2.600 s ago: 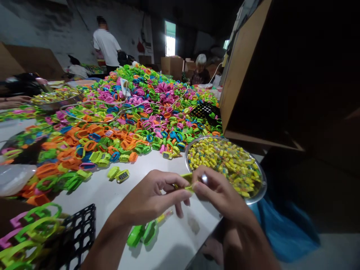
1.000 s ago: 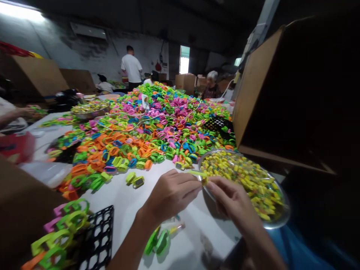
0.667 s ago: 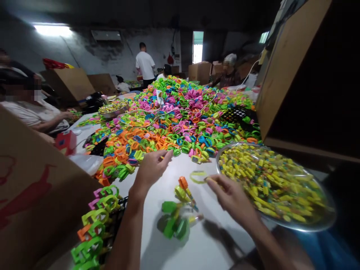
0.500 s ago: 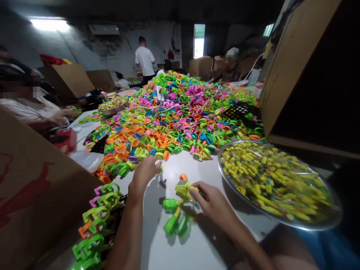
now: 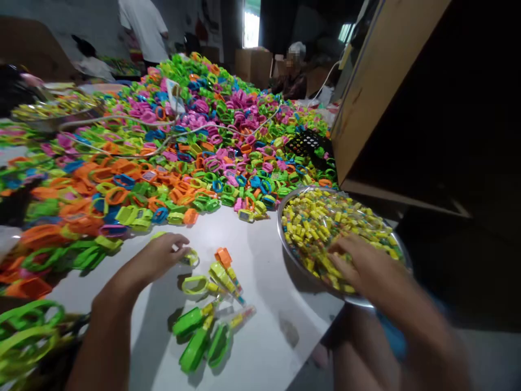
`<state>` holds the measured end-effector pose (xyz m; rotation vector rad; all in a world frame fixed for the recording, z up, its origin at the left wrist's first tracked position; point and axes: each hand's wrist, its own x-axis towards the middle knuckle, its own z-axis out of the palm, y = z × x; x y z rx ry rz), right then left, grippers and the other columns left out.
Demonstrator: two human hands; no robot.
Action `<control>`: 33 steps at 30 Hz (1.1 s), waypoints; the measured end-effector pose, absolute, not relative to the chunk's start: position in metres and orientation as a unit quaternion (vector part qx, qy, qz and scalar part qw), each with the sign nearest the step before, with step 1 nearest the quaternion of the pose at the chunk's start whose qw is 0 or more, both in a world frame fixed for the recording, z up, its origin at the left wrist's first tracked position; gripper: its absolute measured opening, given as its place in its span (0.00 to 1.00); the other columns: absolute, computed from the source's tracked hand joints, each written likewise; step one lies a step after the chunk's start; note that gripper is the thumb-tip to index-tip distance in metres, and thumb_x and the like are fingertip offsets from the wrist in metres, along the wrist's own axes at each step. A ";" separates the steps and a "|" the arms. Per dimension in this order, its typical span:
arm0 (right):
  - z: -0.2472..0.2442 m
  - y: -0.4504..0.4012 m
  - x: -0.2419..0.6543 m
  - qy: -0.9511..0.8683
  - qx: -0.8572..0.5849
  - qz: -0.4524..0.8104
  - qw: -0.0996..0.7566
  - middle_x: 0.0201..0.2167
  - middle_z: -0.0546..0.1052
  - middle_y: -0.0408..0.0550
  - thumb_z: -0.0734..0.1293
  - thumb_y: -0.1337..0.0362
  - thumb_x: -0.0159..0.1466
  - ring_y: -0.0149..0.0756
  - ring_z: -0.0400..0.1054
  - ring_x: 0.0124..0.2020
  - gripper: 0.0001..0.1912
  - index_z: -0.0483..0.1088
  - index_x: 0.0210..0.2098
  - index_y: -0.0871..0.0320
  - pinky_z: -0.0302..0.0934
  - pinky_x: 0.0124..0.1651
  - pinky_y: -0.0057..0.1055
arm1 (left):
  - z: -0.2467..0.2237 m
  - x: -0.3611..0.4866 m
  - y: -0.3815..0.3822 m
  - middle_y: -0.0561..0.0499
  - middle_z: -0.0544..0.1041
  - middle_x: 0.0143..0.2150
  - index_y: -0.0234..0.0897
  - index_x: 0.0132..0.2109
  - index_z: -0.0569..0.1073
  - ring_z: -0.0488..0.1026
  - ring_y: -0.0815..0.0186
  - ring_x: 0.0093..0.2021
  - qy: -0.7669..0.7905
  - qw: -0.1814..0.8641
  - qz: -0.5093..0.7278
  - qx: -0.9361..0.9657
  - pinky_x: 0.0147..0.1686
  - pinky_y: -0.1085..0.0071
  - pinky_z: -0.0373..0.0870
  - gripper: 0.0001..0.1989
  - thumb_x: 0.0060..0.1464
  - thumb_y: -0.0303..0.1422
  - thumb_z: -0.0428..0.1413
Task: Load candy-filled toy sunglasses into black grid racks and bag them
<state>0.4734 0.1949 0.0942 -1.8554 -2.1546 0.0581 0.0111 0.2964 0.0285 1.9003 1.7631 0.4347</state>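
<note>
My left hand [image 5: 169,252] is bent over the white table [image 5: 260,260], its fingers curled at a yellow-green toy watch [image 5: 190,257]. Over the metal bowl [image 5: 281,231] at the right, my right hand [image 5: 345,260] reaches down among small yellow packets [image 5: 317,217]; its fingertips are partly hidden and blurred. Between the hands lie several toy watches, each with a small packet at its end: an orange one [image 5: 222,256], yellow-green ones [image 5: 195,284] and green ones [image 5: 194,347].
A large heap of colourful toy watches [image 5: 211,119] covers the table's far side, with a white cable [image 5: 211,126] across it. A cardboard box [image 5: 366,98] stands at the right. People [image 5: 144,30] are in the background. More watches [image 5: 30,336] are at the lower left.
The view has turned right and down. My right hand has left the watches and moved into the bowl. My left hand is now at a yellow-green watch near the group.
</note>
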 end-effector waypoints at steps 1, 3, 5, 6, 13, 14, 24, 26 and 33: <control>0.090 0.191 0.490 -0.746 -0.656 0.035 0.111 0.39 0.79 0.50 0.64 0.60 0.72 0.46 0.75 0.38 0.10 0.77 0.39 0.52 0.63 0.42 0.40 | 0.028 0.010 0.296 0.41 0.87 0.42 0.41 0.37 0.83 0.83 0.47 0.42 0.646 0.278 0.136 0.698 0.44 0.61 0.76 0.28 0.47 0.60 0.56; 0.076 0.184 0.517 -0.747 -0.658 0.066 0.069 0.37 0.80 0.50 0.66 0.59 0.71 0.46 0.75 0.36 0.09 0.79 0.38 0.51 0.64 0.40 0.41 | 0.031 0.011 0.291 0.42 0.87 0.39 0.41 0.36 0.83 0.83 0.48 0.41 0.639 0.310 0.100 0.697 0.41 0.63 0.76 0.25 0.50 0.57 0.56; 0.055 0.184 0.534 -0.756 -0.646 0.083 0.065 0.36 0.80 0.53 0.69 0.58 0.68 0.48 0.76 0.34 0.08 0.81 0.37 0.50 0.64 0.41 0.44 | 0.040 0.016 0.285 0.43 0.88 0.41 0.40 0.38 0.84 0.83 0.50 0.41 0.639 0.321 0.086 0.694 0.41 0.65 0.76 0.22 0.52 0.53 0.57; 0.043 0.186 0.541 -0.760 -0.639 0.090 0.073 0.35 0.80 0.55 0.69 0.58 0.67 0.48 0.76 0.33 0.08 0.81 0.35 0.51 0.64 0.41 0.45 | 0.045 0.019 0.282 0.43 0.87 0.41 0.39 0.40 0.84 0.83 0.51 0.41 0.640 0.329 0.081 0.690 0.41 0.65 0.76 0.22 0.53 0.51 0.58; 0.004 0.204 0.552 -0.781 -0.602 0.058 0.157 0.36 0.80 0.60 0.62 0.39 0.68 0.60 0.77 0.36 0.26 0.83 0.32 0.48 0.71 0.39 0.56 | 0.050 0.027 0.276 0.45 0.87 0.43 0.36 0.45 0.86 0.82 0.56 0.42 0.626 0.360 0.002 0.692 0.42 0.68 0.75 0.20 0.46 0.29 0.56; 0.011 0.204 0.548 -0.784 -0.593 0.070 0.166 0.37 0.81 0.58 0.60 0.37 0.69 0.60 0.77 0.37 0.29 0.84 0.34 0.47 0.72 0.40 0.57 | 0.050 0.027 0.276 0.45 0.87 0.42 0.36 0.43 0.87 0.82 0.57 0.41 0.625 0.362 -0.003 0.692 0.40 0.69 0.75 0.20 0.44 0.28 0.55; 0.105 0.154 0.496 -0.617 -0.603 0.150 0.482 0.46 0.83 0.57 0.70 0.39 0.68 0.53 0.80 0.49 0.23 0.73 0.46 0.52 0.76 0.45 0.40 | 0.127 0.047 0.233 0.43 0.84 0.44 0.36 0.42 0.82 0.80 0.56 0.42 0.601 0.299 0.198 0.714 0.38 0.68 0.74 0.15 0.53 0.41 0.60; 0.110 0.119 0.477 -0.613 -0.572 0.220 0.499 0.41 0.83 0.53 0.68 0.41 0.72 0.50 0.81 0.43 0.21 0.72 0.49 0.52 0.76 0.40 0.36 | 0.143 0.072 0.202 0.44 0.83 0.42 0.36 0.43 0.82 0.79 0.58 0.40 0.539 0.370 0.270 0.707 0.37 0.68 0.74 0.18 0.54 0.46 0.64; 0.110 -0.023 0.410 -0.679 -0.488 0.316 0.448 0.50 0.84 0.42 0.64 0.50 0.80 0.38 0.81 0.49 0.12 0.76 0.54 0.45 0.74 0.47 0.23 | 0.146 0.172 0.056 0.50 0.79 0.39 0.38 0.39 0.82 0.78 0.64 0.41 0.415 0.490 0.360 0.677 0.41 0.73 0.73 0.06 0.58 0.36 0.69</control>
